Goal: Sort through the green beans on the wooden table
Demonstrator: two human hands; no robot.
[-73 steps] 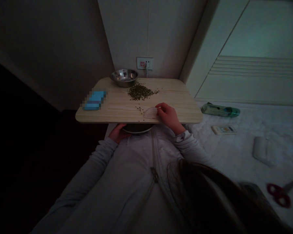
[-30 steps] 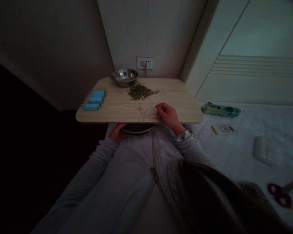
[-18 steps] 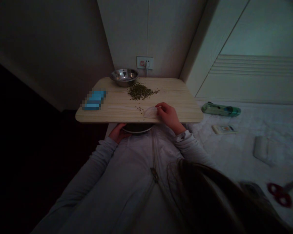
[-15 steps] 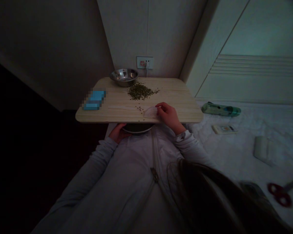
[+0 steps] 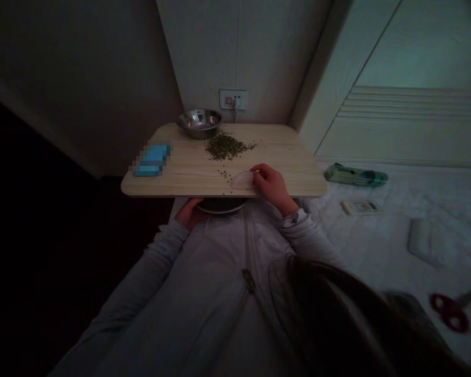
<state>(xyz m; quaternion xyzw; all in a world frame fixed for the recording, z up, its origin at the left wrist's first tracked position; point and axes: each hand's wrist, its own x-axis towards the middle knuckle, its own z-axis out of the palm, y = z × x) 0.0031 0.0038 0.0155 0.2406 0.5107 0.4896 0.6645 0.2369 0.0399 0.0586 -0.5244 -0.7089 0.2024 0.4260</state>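
My right hand [image 5: 271, 184] rests at the near edge of a small wooden table [image 5: 188, 180], its fingers closed on a clear half-round protractor [image 5: 242, 180] that lies flat against the top. A few loose green beans [image 5: 225, 174] are scattered just left of the protractor. Farther back spreads a pile of green beans [image 5: 224, 146]. Below the table's front edge, my left hand [image 5: 190, 212] grips the left side of a bowl [image 5: 223, 210] with a pale rim. The table hides most of that bowl, and its inside is dark.
A shiny metal bowl [image 5: 200, 123] stands at the back left of the table, with a blurred blue item [image 5: 153, 160] nearer. On the white bedding at right lie a green case [image 5: 355, 175], a pale phone-like item [image 5: 361, 208] and red-handled scissors [image 5: 451, 311]. A wall socket [image 5: 233, 99] is behind.
Both hands, the protractor and the beans keep their places. Only a very slight shift of the whole view shows.
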